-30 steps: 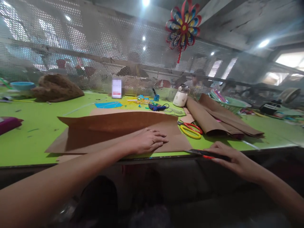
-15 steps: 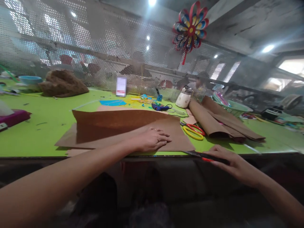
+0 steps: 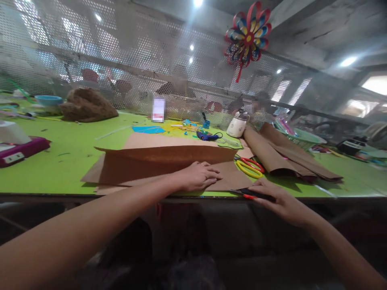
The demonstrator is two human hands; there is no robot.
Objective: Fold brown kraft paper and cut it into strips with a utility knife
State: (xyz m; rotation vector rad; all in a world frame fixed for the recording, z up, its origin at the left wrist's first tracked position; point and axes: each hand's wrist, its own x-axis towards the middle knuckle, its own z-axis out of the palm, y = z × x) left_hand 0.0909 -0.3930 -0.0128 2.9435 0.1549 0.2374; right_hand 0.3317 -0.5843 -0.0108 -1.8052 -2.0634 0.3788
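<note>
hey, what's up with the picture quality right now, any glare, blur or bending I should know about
In the head view, glare blooms around a ceiling light; the fan at the far right looks smeared; the phone screen is washed out with pixelated edges; below the green table, deep shadow hides detail; wide-angle stretch seems to lengthen both forearms.

Up top hangs a red, blue and yellow petalled pinwheel (image 3: 248,39), and below it a white flask with a dark lid (image 3: 236,125) stands near a blue glue gun (image 3: 207,136). Over on the left, a crumpled brown bundle (image 3: 87,105) sits beside a light-blue round bowl (image 3: 48,100).
</note>
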